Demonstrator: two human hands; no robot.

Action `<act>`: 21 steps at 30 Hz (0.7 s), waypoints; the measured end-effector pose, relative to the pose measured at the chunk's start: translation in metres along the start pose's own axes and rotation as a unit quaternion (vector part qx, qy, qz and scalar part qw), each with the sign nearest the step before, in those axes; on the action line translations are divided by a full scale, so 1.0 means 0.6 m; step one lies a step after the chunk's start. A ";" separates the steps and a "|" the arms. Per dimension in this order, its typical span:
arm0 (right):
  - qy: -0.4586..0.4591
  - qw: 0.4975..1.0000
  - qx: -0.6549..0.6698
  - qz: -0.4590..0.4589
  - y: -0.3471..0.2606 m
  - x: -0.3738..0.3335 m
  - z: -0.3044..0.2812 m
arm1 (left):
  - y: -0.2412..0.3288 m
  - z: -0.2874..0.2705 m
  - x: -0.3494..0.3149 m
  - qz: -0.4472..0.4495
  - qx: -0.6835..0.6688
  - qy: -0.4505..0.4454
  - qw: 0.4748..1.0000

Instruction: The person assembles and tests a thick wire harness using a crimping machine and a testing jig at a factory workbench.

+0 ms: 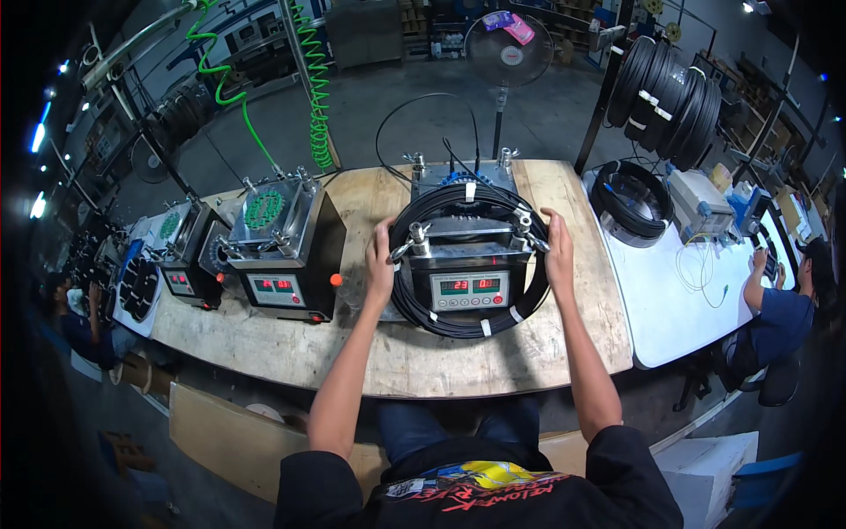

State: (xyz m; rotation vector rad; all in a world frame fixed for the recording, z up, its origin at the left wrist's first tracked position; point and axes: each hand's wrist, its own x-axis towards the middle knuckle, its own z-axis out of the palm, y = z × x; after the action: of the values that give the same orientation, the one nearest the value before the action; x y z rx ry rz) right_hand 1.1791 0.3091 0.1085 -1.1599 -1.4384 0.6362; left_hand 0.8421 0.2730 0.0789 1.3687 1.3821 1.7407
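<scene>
A black cable coil point(458, 328) bound with white tape bands lies looped around a metal box machine point(467, 256) with two small lit displays on its front. My left hand point(381, 262) grips the coil's left side. My right hand point(558, 251) holds the coil's right side. Both hands sit at the machine's flanks on the wooden workbench point(397, 357).
Two similar box machines point(284, 242) point(187, 256) stand to the left on the bench. Another black coil point(631, 201) rests on a white table point(670, 317) at right, where a seated person point(780, 309) works. More coils point(670, 97) hang behind, next to a fan point(508, 51).
</scene>
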 end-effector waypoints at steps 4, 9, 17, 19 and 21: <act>0.135 0.990 -0.004 0.030 0.002 -0.050 0.020 | -0.015 0.030 -0.066 -0.017 0.090 0.145 0.985; 0.182 0.981 0.010 0.071 -0.008 -0.062 0.028 | -0.016 0.049 -0.112 -0.148 -0.085 0.161 0.972; 0.235 0.971 0.034 0.041 0.041 -0.110 0.048 | -0.032 0.057 -0.123 -0.138 -0.087 0.193 0.968; 0.231 0.971 0.041 0.041 0.047 -0.106 0.049 | -0.031 0.060 -0.120 -0.128 -0.071 0.195 0.970; 0.227 0.972 0.049 0.042 0.054 -0.106 0.048 | -0.031 0.058 -0.119 -0.119 -0.055 0.197 0.972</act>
State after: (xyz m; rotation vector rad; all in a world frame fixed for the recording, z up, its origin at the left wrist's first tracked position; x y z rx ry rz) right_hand 1.1547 0.2702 0.0472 -1.1993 -0.9647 0.4557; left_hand 0.8954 0.2320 0.0332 0.7860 1.5529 1.9559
